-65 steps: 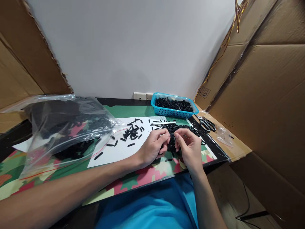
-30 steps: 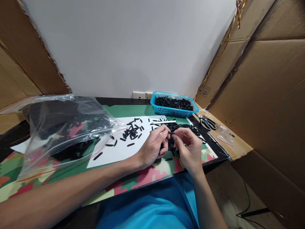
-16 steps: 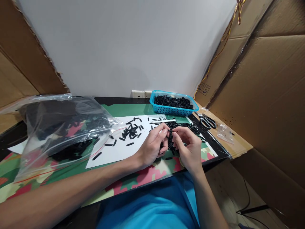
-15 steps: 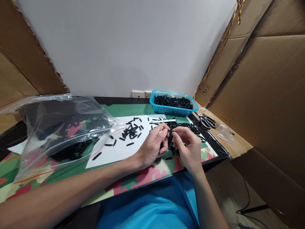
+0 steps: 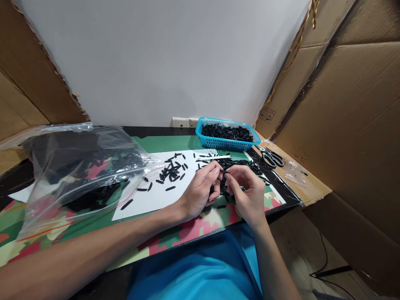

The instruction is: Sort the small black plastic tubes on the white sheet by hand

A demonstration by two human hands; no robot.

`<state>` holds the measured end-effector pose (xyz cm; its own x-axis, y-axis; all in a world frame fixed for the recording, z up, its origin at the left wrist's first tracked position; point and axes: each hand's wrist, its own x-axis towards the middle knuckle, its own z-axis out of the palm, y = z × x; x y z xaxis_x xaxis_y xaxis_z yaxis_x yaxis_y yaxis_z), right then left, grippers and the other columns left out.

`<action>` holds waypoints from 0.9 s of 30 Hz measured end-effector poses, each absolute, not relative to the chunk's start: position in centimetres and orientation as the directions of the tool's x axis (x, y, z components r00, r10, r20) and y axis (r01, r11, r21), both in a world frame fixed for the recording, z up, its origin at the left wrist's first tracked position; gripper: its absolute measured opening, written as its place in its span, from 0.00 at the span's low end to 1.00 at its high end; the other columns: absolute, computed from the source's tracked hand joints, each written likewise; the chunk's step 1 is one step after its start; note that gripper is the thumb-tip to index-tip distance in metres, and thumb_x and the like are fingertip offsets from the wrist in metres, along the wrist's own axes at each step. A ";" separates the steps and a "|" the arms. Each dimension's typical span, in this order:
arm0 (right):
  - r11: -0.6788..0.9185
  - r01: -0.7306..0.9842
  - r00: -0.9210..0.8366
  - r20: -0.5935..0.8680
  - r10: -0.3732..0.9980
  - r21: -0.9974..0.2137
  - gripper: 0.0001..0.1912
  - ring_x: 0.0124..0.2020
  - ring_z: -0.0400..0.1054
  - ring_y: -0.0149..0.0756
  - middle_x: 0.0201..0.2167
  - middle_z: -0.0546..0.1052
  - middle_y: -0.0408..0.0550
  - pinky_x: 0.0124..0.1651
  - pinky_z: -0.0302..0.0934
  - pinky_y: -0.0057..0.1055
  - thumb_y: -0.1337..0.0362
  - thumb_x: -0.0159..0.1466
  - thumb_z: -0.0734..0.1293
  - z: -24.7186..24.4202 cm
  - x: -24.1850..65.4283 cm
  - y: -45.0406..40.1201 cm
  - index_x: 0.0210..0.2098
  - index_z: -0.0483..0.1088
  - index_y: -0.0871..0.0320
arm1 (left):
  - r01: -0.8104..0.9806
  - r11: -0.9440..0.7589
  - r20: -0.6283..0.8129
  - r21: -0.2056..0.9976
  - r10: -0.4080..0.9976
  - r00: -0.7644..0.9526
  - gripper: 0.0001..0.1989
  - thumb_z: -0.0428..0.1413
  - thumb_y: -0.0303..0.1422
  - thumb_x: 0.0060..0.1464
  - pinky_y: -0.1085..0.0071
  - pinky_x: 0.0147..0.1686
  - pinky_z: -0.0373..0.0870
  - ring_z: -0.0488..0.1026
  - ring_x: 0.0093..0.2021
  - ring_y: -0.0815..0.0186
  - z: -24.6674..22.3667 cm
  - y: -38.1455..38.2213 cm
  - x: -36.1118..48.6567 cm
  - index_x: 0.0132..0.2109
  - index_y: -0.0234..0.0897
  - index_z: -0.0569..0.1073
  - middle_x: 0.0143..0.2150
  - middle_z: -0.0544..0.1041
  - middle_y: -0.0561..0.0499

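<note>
My left hand (image 5: 202,187) and my right hand (image 5: 247,189) meet over the table, fingertips pinched on one small black strip (image 5: 223,171) that spans the gap between them. Most of the strip is covered by the fingers. Beneath and behind both hands spreads a heap of similar black strips (image 5: 246,167). To the left, a looser group of black strips (image 5: 171,173) lies on a white sheet of paper (image 5: 140,208). A thin white stick (image 5: 215,158) rests just beyond my left hand.
A blue basket (image 5: 229,145) full of black strips stands against the wall. Scissors (image 5: 271,158) and a small clear bag (image 5: 295,174) lie at the right. A large clear zip bag (image 5: 71,166) with black pieces covers the left. Cardboard walls (image 5: 353,116) flank the table.
</note>
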<state>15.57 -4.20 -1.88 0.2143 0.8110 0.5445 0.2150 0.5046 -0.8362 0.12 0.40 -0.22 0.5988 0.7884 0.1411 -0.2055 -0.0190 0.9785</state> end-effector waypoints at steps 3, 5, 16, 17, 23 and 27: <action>0.504 0.200 0.216 0.539 0.814 -0.841 0.02 0.25 0.71 0.30 0.29 0.79 0.41 0.28 0.66 0.27 0.63 0.72 0.71 -1.8 15.5 -4.3 0.44 0.76 0.53 | -0.213 -0.019 0.146 0.977 0.787 0.599 0.14 0.49 0.47 0.73 0.81 0.16 0.55 0.52 0.17 0.75 -0.2 0.4 0.1 0.45 0.42 0.66 0.20 0.62 0.63; 0.501 0.196 0.217 0.535 0.816 -0.843 0.02 0.25 0.71 0.30 0.29 0.78 0.41 0.28 0.66 0.27 0.63 0.72 0.71 -1.7 15.5 -4.3 0.44 0.76 0.53 | -0.213 -0.021 0.148 0.977 0.786 0.601 0.13 0.50 0.47 0.73 0.81 0.16 0.55 0.52 0.17 0.75 -0.2 0.4 0.1 0.45 0.42 0.65 0.20 0.62 0.63; 0.558 0.123 0.262 0.569 0.780 -0.821 0.02 0.20 0.69 0.28 0.26 0.77 0.39 0.21 0.64 0.26 0.63 0.71 0.72 -0.2 14.6 -4.8 0.42 0.78 0.53 | -0.222 0.008 0.128 0.975 0.796 0.592 0.13 0.48 0.46 0.72 0.81 0.15 0.50 0.50 0.16 0.75 0.0 0.2 0.0 0.43 0.42 0.64 0.19 0.62 0.64; 0.607 0.188 0.273 0.634 0.723 -0.772 0.01 0.20 0.70 0.28 0.26 0.77 0.40 0.23 0.65 0.27 0.65 0.71 0.72 0.7 14.7 -4.6 0.41 0.78 0.53 | -0.208 0.012 0.118 0.978 0.788 0.604 0.14 0.47 0.46 0.72 0.81 0.15 0.48 0.48 0.16 0.75 0.0 0.2 -0.1 0.42 0.42 0.64 0.17 0.59 0.65; 0.768 0.326 0.368 0.822 0.434 -0.551 0.03 0.19 0.66 0.29 0.20 0.70 0.36 0.23 0.59 0.29 0.62 0.71 0.71 7.5 16.2 3.3 0.41 0.74 0.53 | -0.184 -0.027 0.131 0.982 0.803 0.582 0.15 0.48 0.46 0.71 0.80 0.17 0.50 0.49 0.16 0.74 0.0 0.0 -0.3 0.40 0.42 0.64 0.17 0.59 0.64; 0.576 0.389 0.110 0.657 0.746 -0.719 0.07 0.19 0.69 0.32 0.22 0.75 0.40 0.23 0.62 0.30 0.61 0.64 0.74 7.8 17.3 8.9 0.39 0.76 0.56 | -0.223 -0.018 0.140 0.975 0.829 0.542 0.16 0.49 0.46 0.70 0.80 0.17 0.48 0.47 0.17 0.75 -0.2 0.0 -0.2 0.37 0.40 0.65 0.16 0.57 0.64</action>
<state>17.32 8.93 7.78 0.1104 0.7458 0.6570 0.3894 0.5757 -0.7190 -0.21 0.04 -0.19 0.5419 0.8288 0.1396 -0.2234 -0.0181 0.9745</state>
